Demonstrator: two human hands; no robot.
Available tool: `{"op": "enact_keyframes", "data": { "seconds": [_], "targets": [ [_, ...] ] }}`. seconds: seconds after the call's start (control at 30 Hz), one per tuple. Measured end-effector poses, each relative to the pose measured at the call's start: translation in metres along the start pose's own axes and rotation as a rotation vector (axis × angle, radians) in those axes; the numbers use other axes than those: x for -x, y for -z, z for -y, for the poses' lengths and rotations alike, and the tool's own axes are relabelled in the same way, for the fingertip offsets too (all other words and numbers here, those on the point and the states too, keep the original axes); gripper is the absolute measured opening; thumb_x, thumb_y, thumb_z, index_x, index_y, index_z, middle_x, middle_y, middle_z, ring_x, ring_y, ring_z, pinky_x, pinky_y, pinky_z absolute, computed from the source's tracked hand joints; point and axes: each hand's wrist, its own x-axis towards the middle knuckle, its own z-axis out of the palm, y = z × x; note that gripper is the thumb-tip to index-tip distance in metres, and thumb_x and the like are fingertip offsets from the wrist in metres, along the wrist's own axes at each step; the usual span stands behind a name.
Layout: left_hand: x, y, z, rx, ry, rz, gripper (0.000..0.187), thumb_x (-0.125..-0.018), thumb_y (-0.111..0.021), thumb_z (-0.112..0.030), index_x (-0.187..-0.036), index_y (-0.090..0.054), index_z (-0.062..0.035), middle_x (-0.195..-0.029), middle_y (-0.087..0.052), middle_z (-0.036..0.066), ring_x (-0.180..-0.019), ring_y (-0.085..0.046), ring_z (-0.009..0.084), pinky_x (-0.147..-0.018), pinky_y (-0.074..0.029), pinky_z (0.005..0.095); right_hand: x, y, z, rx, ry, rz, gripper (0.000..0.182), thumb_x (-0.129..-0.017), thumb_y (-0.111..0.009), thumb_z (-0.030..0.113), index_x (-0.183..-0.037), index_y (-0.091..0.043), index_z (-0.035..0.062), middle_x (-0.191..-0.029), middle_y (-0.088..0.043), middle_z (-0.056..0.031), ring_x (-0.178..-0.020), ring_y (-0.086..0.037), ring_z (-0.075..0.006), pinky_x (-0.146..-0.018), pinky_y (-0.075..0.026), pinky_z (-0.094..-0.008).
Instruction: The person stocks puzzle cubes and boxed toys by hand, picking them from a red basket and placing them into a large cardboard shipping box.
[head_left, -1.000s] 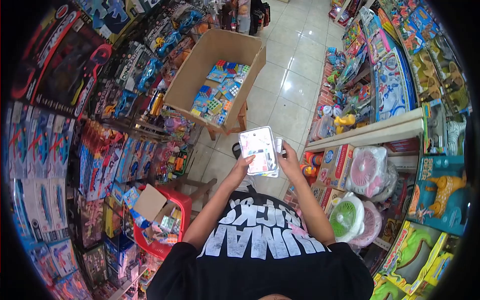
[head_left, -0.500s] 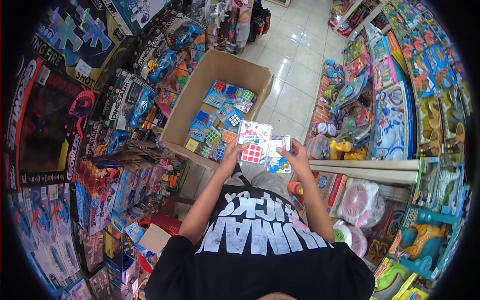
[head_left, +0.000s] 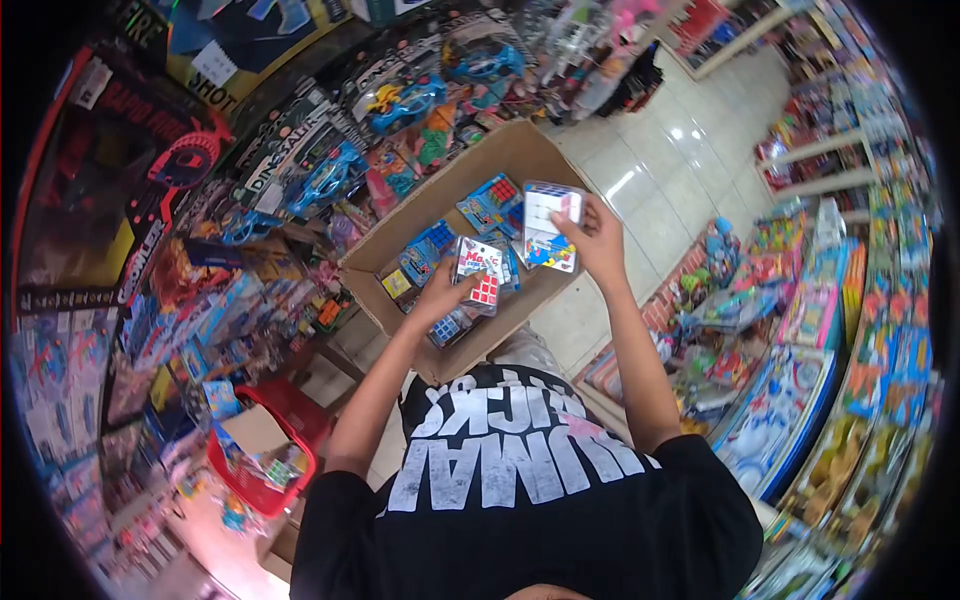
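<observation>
While both arms were stretched forward over the box [head_left: 400, 235], a carded cube [head_left: 478, 272] was held in the left hand [head_left: 440, 295], the fingers curled shut around its lower edge. That pack was tilted, its red-faced cube turned toward the camera, and it was seen just above the packs lying inside the box. A small stack [head_left: 551, 228] of similar packs was gripped in the right hand [head_left: 600, 240], with the thumb pressed on the near face and the other fingers wrapped behind; how many packs were in it could not be told. The stack was raised higher than the single pack and was held over the far right corner of the box, close to its rim. The two hands were kept apart, neither pack touching the other.

The box, of brown cardboard with its flaps open, was partly filled with more blue-backed cube packs [head_left: 490, 203] lying loose and overlapping. It was flanked on the left by shelves [head_left: 230, 200] crowded with boxed toy cars and guns. A red basket [head_left: 265, 455] holding small items was seen low on the left, near the person's elbow. More toy shelves [head_left: 850, 330] were ranged along the right, across a pale tiled floor [head_left: 660, 190]. A black printed shirt [head_left: 520, 490] filled the lower middle of the view.
</observation>
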Motion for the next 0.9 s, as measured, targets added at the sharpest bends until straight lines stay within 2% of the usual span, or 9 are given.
{"op": "enact_keyframes", "data": {
  "seconds": [0.1,0.27,0.33,0.47,0.53,0.67,0.77,0.87,0.9],
  "targets": [
    [-0.040,0.005,0.021,-0.105,0.099,-0.193,0.060,-0.084,-0.068,-0.036,-0.125,-0.051,0.0048,-0.119,-0.062,0.023,-0.113,-0.060,0.0311,-0.097,-0.044,0.0373,-0.063,-0.016,-0.019,0.343,-0.007,0.241,0.056,-0.071,-0.084,0.035,-0.105,-0.063,-0.0049,-0.084,-0.071,-0.0122,-0.075,-0.067,-0.0137,-0.068,-0.052,-0.0283],
    [-0.087,-0.005,0.066,-0.007,0.253,-0.402,0.060,-0.084,-0.066,-0.039,-0.124,-0.052,0.0035,-0.122,-0.061,0.025,-0.112,-0.061,0.0332,-0.096,-0.045,0.0376,-0.115,-0.059,-0.090,0.488,0.156,0.546,0.055,-0.070,-0.082,0.029,-0.110,-0.060,-0.0027,-0.104,-0.066,-0.0215,-0.091,-0.067,-0.0345,-0.080,-0.053,-0.0380],
    [-0.095,-0.011,0.077,-0.198,0.316,-0.367,0.062,-0.084,-0.066,-0.038,-0.127,-0.051,0.0033,-0.122,-0.061,0.024,-0.112,-0.061,0.0342,-0.096,-0.046,0.0387,-0.126,-0.080,-0.126,0.510,0.476,0.668,0.056,-0.072,-0.081,0.026,-0.116,-0.057,0.0006,-0.107,-0.062,-0.0209,-0.095,-0.065,-0.0321,-0.081,-0.052,-0.0407],
    [-0.109,-0.033,0.113,0.100,0.375,-0.408,0.062,-0.085,-0.065,-0.035,-0.131,-0.048,0.0025,-0.125,-0.060,0.021,-0.113,-0.060,0.0320,-0.097,-0.045,0.0376,-0.135,-0.106,-0.150,0.708,0.735,1.028,0.054,-0.078,-0.073,0.012,-0.126,-0.049,0.0064,-0.129,-0.048,-0.0167,-0.112,-0.056,-0.0367,-0.092,-0.049,-0.0435],
    [-0.105,-0.039,0.120,0.165,0.353,-0.442,0.059,-0.085,-0.065,-0.032,-0.129,-0.048,0.0030,-0.125,-0.060,0.019,-0.114,-0.058,0.0290,-0.097,-0.045,0.0363,-0.133,-0.116,-0.175,0.683,0.799,1.031,0.051,-0.079,-0.069,0.008,-0.125,-0.048,0.0066,-0.133,-0.046,-0.0148,-0.113,-0.056,-0.0361,-0.093,-0.049,-0.0444],
    [-0.093,-0.054,0.106,0.319,0.327,-0.512,0.053,-0.085,-0.062,-0.027,-0.129,-0.047,-0.0005,-0.120,-0.061,0.016,-0.109,-0.060,0.0250,-0.094,-0.047,0.0347,-0.123,-0.120,-0.202,0.791,0.567,1.067,0.043,-0.080,-0.065,0.006,-0.119,-0.049,0.0060,-0.132,-0.047,-0.0160,-0.117,-0.054,-0.0350,-0.095,-0.049,-0.0435],
    [-0.097,-0.063,0.104,0.592,0.272,-0.420,0.053,-0.086,-0.063,-0.029,-0.128,-0.044,-0.0030,-0.111,-0.062,0.011,-0.093,-0.063,0.0204,-0.068,-0.049,0.0270,-0.124,-0.118,-0.209,0.870,0.651,0.951,0.039,-0.080,-0.062,0.005,-0.117,-0.049,0.0062,-0.131,-0.048,-0.0174,-0.115,-0.055,-0.0349,-0.093,-0.050,-0.0425],
    [-0.104,-0.067,0.111,0.513,0.329,-0.422,0.049,-0.087,-0.065,-0.036,-0.119,-0.046,-0.0043,-0.102,-0.061,0.007,-0.081,-0.059,0.0160,-0.057,-0.043,0.0247,-0.118,-0.113,-0.199,0.884,0.713,0.827,0.040,-0.080,-0.066,0.009,-0.116,-0.048,0.0060,-0.128,-0.049,-0.0166,-0.109,-0.058,-0.0347,-0.088,-0.051,-0.0437],
    [-0.107,-0.067,0.115,0.533,0.387,-0.437,0.047,-0.090,-0.065,-0.039,-0.116,-0.049,-0.0030,-0.103,-0.058,0.008,-0.082,-0.054,0.0124,-0.066,-0.046,0.0265,-0.117,-0.112,-0.191,0.856,0.678,0.783,0.040,-0.080,-0.068,0.011,-0.115,-0.049,0.0058,-0.127,-0.049,-0.0159,-0.106,-0.058,-0.0345,-0.087,-0.051,-0.0445]
  ]
}}
